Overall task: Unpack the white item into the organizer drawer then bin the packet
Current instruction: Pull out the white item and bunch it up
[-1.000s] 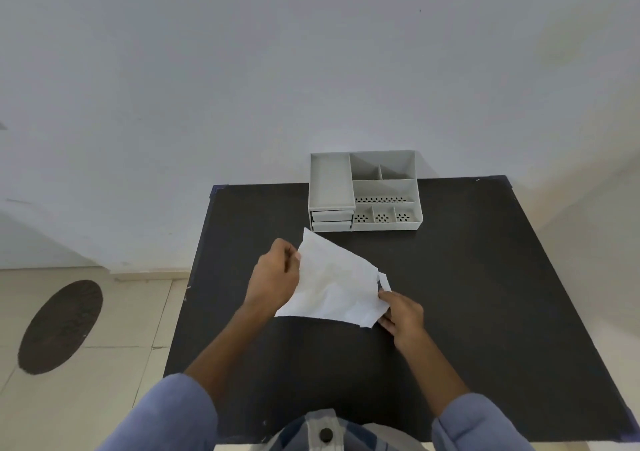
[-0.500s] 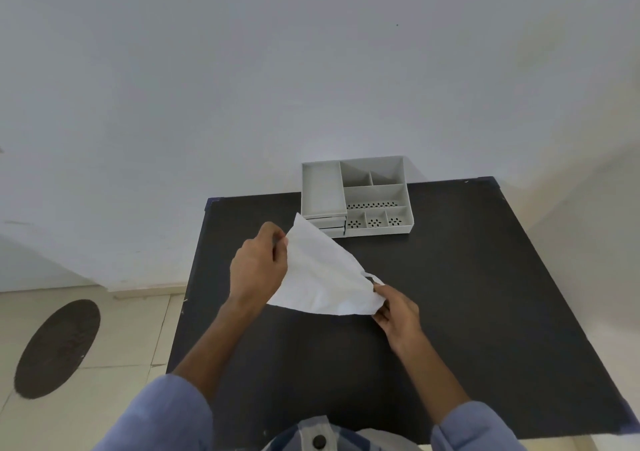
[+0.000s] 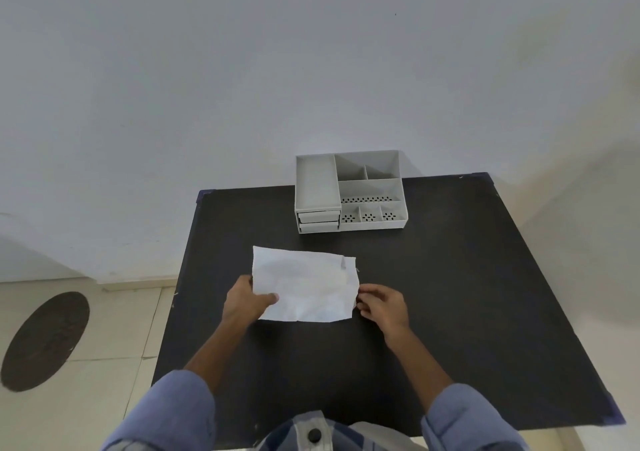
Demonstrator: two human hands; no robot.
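A white crinkled packet is held flat above the black table, its long side running left to right. My left hand grips its lower left edge, thumb on top. My right hand pinches the lower right edge with its fingertips. What the packet holds is hidden. The grey organizer stands at the table's far edge against the wall, with two small shut drawers at its front left under a long tray.
A white wall rises right behind the table. A tiled floor lies to the left, with a dark oval mat on it. No bin is in view. The organizer's open compartments look empty.
The packet has turned from a tilted, corner-up pose to lying level between both hands. My left hand dropped from its top corner to its lower left edge.
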